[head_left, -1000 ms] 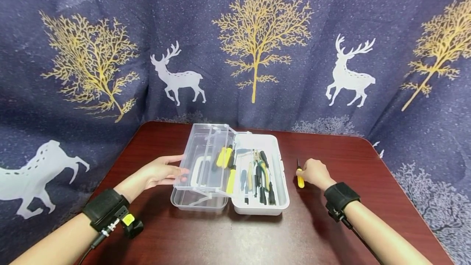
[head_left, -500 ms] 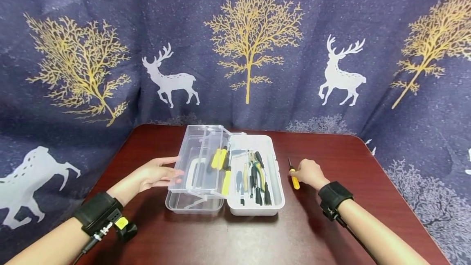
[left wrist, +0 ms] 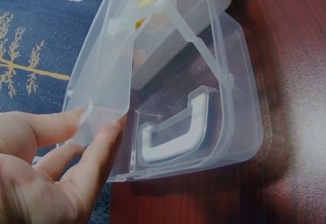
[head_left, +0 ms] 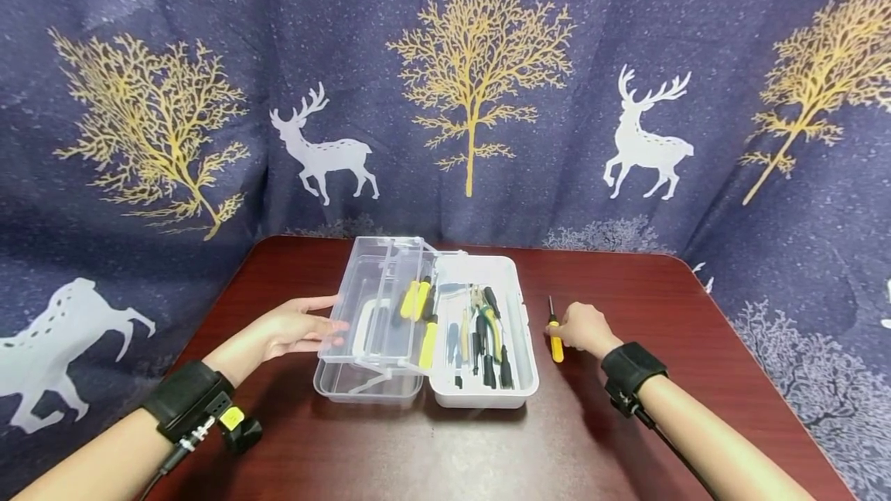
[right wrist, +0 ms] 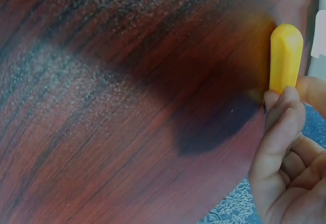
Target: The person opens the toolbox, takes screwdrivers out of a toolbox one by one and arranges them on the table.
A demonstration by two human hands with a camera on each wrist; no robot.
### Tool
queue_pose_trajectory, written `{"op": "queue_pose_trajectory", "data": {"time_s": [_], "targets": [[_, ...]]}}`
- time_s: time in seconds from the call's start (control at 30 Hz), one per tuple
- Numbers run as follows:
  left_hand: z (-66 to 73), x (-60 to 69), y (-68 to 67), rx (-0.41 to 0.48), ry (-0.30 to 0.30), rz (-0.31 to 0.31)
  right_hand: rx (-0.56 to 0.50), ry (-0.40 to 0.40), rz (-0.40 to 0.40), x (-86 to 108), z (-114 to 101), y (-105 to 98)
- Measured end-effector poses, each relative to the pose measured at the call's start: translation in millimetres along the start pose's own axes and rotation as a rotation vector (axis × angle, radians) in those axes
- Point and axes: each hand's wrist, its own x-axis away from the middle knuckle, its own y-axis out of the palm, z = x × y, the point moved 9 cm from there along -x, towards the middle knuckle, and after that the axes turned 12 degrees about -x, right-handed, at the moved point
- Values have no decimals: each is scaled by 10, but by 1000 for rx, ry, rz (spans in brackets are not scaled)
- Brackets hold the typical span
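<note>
Pinched between thumb and fingers of my right hand [head_left: 586, 328] is a yellow-handled screwdriver [head_left: 556, 346], just right of the white box section; its shaft points away from me. The right wrist view shows the yellow handle [right wrist: 286, 56] above the fingertips. My left hand [head_left: 295, 328] grips the left edge of the clear upper tray [head_left: 362, 331], thumb and fingers on either side in the left wrist view. Yellow-handled tools [head_left: 415, 300] show at the tray's right. The white box section [head_left: 485, 400] holds pliers [head_left: 491, 327] and several black-handled tools [head_left: 506, 368].
The clear lid [head_left: 369, 393] lies under the tray, with a white handle [left wrist: 175, 145] showing in the left wrist view. All stands on a dark red table [head_left: 661, 315]. Behind hangs a blue cloth [head_left: 543, 215] with trees and deer.
The head view has shifted slightly. The screwdriver in my right hand has changed its tilt a little, its shaft now more upright in the picture. My left hand keeps its hold on the tray.
</note>
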Motion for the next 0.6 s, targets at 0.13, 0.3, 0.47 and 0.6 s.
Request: {"op": "queue_pose_trajectory", "data": {"time_s": [0.13, 0.3, 0.47, 0.6], "targets": [[-22, -9, 16, 20, -10, -12, -21, 10, -11, 3, 29, 2], [-9, -18, 30, 18, 10, -22, -7, 2, 51, 12, 15, -127], [-25, -15, 16, 6, 1, -11, 10, -80, 149, 25, -191, -343], [-38, -10, 19, 5, -1, -8, -16, -113, 147, 26, -353, -416]]}}
